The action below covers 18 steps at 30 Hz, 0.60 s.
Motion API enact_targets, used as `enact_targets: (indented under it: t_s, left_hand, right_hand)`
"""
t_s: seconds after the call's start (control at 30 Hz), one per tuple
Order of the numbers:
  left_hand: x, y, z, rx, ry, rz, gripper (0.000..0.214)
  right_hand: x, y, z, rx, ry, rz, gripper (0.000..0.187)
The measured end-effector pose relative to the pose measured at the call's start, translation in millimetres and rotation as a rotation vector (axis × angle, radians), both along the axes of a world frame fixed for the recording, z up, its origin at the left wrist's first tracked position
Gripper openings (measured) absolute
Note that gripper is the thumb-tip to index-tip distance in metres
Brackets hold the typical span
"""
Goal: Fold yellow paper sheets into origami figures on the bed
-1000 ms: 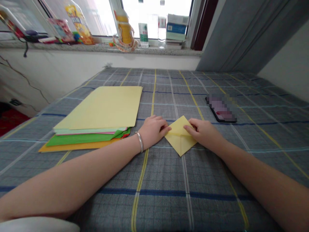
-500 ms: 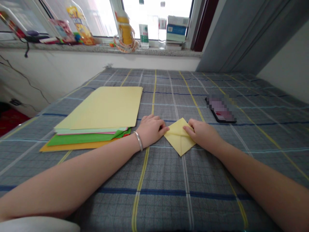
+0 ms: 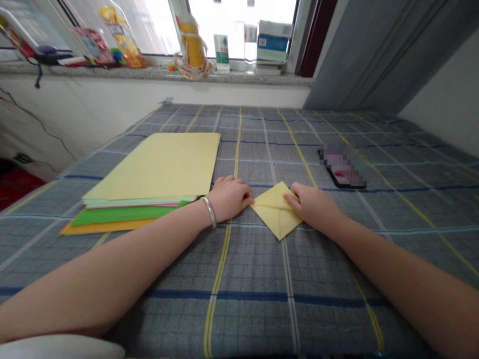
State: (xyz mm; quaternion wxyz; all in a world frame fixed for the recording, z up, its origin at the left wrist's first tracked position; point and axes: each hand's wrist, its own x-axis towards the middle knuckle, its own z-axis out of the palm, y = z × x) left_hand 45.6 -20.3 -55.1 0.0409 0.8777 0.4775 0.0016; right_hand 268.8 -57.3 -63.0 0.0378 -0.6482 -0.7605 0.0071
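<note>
A small square of yellow paper (image 3: 276,210) lies folded into a diamond-like shape on the grey plaid cover (image 3: 254,304), one point towards me. My left hand (image 3: 229,198), with a silver bangle (image 3: 210,212) on its wrist, reaches the paper's left corner with its fingertips. My right hand (image 3: 314,207) rests its fingers on the paper's upper right edge. To the left of my left hand lies a stack of coloured paper sheets (image 3: 160,167), pale yellow on top, with green and orange sheets showing beneath.
A phone (image 3: 342,167) with a pixelated screen lies face up to the right. Beyond the cover, a stone window sill (image 3: 149,74) holds bottles, boxes and packets. A grey curtain (image 3: 374,55) hangs at the right.
My left hand has slid slightly left, and the folded paper has shifted a little left with it. My right hand stays on the paper.
</note>
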Motion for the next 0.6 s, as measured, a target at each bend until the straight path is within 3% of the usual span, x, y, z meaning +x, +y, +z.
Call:
enact_targets:
  t_s: [0.23,0.4,0.6]
  left_hand:
    - [-9,6,4.4,-0.037,-0.007,-0.023,0.021]
    - [-8,10,-0.4,-0.122,-0.292,0.087,0.022]
    - [0,0,-7.7,0.06,-0.23,-0.075,0.027]
  right_hand:
    - [1,2,-1.7,-0.005,0.0,0.005,0.028]
    - [2,3,-0.3,-0.008,0.001,0.011,0.028]
    - [2,2,0.9,-0.024,0.023,0.003,0.029]
